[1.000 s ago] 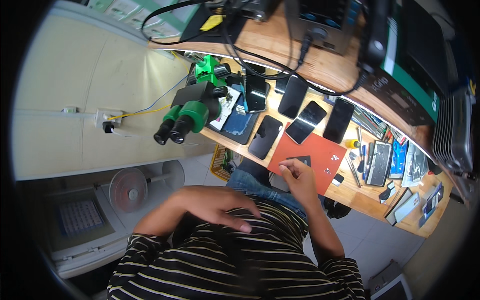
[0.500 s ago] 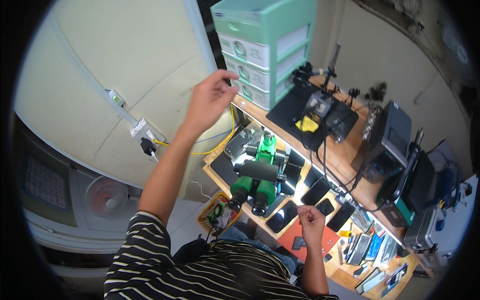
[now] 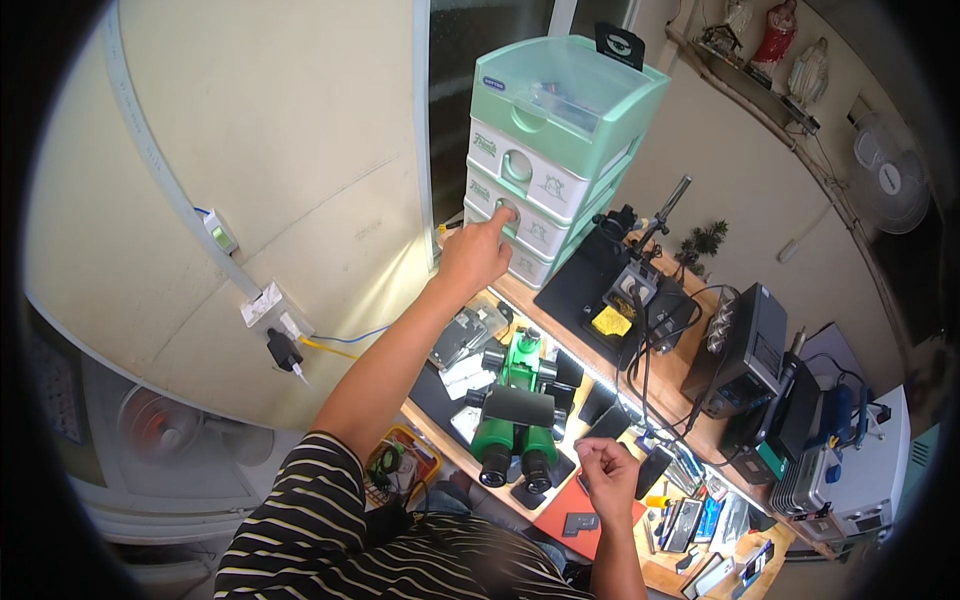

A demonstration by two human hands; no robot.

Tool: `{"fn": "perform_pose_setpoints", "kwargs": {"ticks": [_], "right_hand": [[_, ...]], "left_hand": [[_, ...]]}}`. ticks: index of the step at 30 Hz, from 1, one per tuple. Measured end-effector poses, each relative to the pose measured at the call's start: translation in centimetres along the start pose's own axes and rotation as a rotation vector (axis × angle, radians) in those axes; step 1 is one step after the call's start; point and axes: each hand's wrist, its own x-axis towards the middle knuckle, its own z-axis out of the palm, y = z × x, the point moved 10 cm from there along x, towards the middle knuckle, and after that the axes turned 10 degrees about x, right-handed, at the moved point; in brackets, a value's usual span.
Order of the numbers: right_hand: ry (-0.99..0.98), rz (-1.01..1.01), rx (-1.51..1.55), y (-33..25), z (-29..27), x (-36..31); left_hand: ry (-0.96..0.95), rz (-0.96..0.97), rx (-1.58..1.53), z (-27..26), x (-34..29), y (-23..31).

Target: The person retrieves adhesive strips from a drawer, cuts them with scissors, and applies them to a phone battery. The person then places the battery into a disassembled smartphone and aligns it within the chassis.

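Note:
My left hand reaches up to the green and white drawer unit. Its index finger is stretched out to the round handle of the second white drawer, at or inside the opening; the other fingers look bent. No object shows in this hand. My right hand hovers over the workbench, in front of the green microscope and above a red-orange mat. Its thumb and fingertips are pinched together; whatever they hold, if anything, is too small to tell. A small dark grey part lies on the mat.
A wooden shelf carries a black mat, a soldering stand with yellow sponge and a grey bench device. Phones and tools crowd the bench at right. A yellow basket stands lower left; a socket with cables is on the wall.
My left hand has moved from beside the drawer unit onto a drawer handle, index finger now extended. The view has tilted upward. My right hand stays pinched over the bench.

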Motion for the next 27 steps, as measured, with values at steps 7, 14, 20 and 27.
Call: {"fn": "perform_pose_setpoints", "kwargs": {"ticks": [7, 14, 20, 27], "right_hand": [[-0.049, -0.145, -0.102, -5.3, 3.5, 2.4], [-0.102, -0.466, -0.29, -18.1, 10.6, 8.7], [-0.132, -0.725, -0.627, -26.1, 15.9, 11.0], [-0.131, -0.581, -0.517, -29.5, 16.8, 13.9]], "left_hand": [[0.114, -0.02, -0.049, -4.0, -5.0, -1.8], [0.216, 0.011, -0.137, -7.0, -10.6, -3.5], [0.146, -0.028, -0.225, -7.4, -11.4, -4.8], [0.146, 0.179, -0.129, -4.8, -3.3, -0.5]]}}
